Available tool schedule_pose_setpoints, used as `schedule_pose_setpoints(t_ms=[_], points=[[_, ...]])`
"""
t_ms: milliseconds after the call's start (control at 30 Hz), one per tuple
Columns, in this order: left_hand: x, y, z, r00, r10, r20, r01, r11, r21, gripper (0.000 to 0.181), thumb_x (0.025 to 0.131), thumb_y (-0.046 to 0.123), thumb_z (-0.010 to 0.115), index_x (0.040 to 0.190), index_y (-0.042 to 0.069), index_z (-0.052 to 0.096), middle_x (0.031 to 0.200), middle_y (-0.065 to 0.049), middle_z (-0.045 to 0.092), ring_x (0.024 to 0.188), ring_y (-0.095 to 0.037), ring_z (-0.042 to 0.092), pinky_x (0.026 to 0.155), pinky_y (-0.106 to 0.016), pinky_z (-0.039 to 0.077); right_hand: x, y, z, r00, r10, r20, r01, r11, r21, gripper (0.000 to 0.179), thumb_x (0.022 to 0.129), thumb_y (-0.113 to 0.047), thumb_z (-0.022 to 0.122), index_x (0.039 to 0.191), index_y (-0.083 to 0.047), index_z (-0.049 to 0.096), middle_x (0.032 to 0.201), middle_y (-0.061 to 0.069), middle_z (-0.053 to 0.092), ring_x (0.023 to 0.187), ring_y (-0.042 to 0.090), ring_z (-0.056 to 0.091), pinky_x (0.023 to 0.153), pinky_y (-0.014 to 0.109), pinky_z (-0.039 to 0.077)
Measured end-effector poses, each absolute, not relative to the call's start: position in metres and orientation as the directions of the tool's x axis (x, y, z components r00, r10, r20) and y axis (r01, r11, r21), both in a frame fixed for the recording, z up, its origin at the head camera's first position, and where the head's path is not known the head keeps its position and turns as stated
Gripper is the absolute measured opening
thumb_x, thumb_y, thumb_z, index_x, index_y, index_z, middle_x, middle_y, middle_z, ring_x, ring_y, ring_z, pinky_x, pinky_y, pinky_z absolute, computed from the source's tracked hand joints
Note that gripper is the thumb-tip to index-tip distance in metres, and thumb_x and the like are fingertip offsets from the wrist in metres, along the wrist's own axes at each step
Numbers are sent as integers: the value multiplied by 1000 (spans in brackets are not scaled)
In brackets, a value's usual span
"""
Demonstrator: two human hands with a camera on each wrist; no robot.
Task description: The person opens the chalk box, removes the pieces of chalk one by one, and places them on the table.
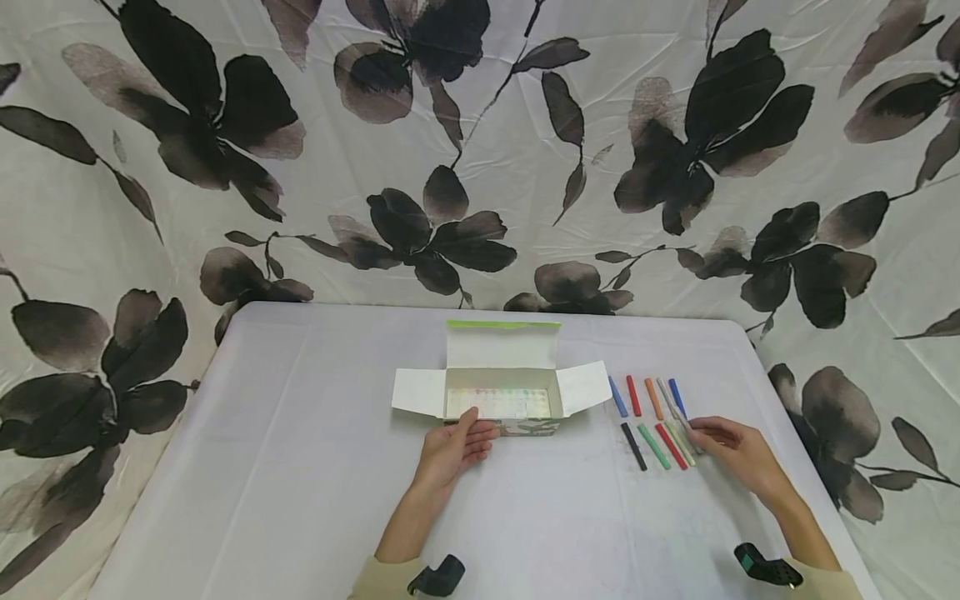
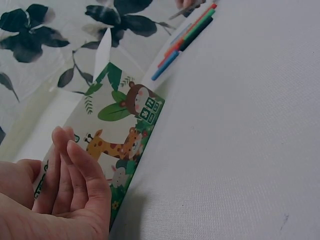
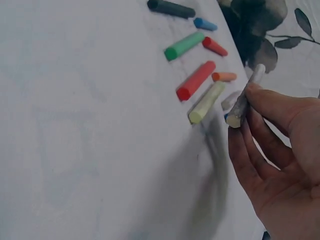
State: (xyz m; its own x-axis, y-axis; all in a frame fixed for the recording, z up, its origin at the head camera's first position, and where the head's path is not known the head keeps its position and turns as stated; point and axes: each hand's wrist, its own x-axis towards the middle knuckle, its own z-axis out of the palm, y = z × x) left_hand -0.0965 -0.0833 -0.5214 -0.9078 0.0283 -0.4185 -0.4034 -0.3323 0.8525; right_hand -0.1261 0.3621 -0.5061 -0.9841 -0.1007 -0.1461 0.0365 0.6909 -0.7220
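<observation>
An opened cardboard box (image 1: pixel 528 427) with its flaps spread stands near the middle of the table; a pale layer with small coloured marks shows inside. Animal pictures cover its front (image 2: pixel 107 145). At the box's front left, my left hand (image 1: pixel 453 450) holds the front wall, thumb at the rim and fingers along the outside. On the right, my right hand (image 1: pixel 738 454) pinches a whitish chalk stick (image 3: pixel 243 102) between thumb and fingers, raised above the table. Beside it lie a yellow chalk (image 3: pixel 206 103), a red chalk (image 3: pixel 196 81) and a green chalk (image 3: pixel 184 46).
More chalks lie in two rows right of the box, among them a black chalk (image 1: pixel 633 447), a blue chalk (image 1: pixel 618 396) and an orange chalk (image 1: pixel 653 398). A white cloth covers the table (image 1: pixel 300 467). Behind hangs a floral curtain (image 1: pixel 480 150).
</observation>
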Motion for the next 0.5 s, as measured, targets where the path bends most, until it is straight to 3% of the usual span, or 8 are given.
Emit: schedule_pose_setpoints(t_ms=[267, 500], points=[[-97, -83, -521, -904, 24, -428, -412, -326, 851, 50, 104, 39, 62, 112, -10, 70, 99, -10, 77, 81, -10, 69, 72, -20, 57, -118, 369, -518, -991, -79, -108, 14, 741, -672, 35, 99, -21, 71, 119, 7, 69, 106, 17, 74, 89, 5, 67, 72, 18, 53], [-95, -84, -520, -896, 26, -443, -425, -339, 839, 49, 105, 38, 61, 113, -10, 69, 100, -9, 77, 81, -10, 68, 72, -20, 57, -120, 367, -521, -995, -79, -69, -19, 782, -623, 28, 98, -16, 73, 116, 5, 71, 100, 13, 74, 84, 12, 67, 69, 22, 53]])
